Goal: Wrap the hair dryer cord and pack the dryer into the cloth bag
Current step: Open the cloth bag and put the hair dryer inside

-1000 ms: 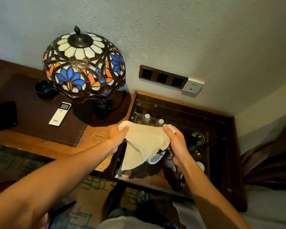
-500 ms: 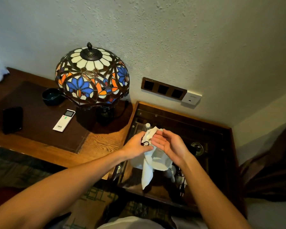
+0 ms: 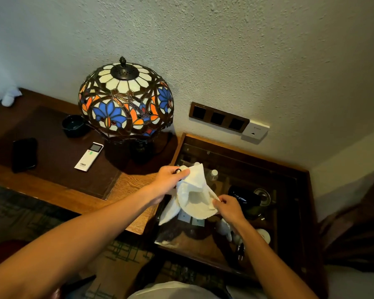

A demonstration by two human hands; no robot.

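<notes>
The left hand (image 3: 167, 180) was closed on the upper edge of the cloth bag (image 3: 192, 197), at its dark drawstring. The right hand (image 3: 228, 207) pinched the bag's opposite rim, spreading its mouth. The black hair dryer (image 3: 243, 196) lay just beyond the right hand, on the glass-topped table (image 3: 289, 173).

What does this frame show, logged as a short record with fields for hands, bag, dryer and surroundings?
left hand: pinches the upper edge of the cloth bag, near its dark drawstring
right hand: fingers grip the bag's lower right rim
bag: white, held in the air between both hands, mouth spread open
hair dryer: dark, lying on the glass-topped cabinet, not yet in the bag
plug: on the cabinet, beside the right forearm
desk: holds stained-glass lamp, white remote
</notes>
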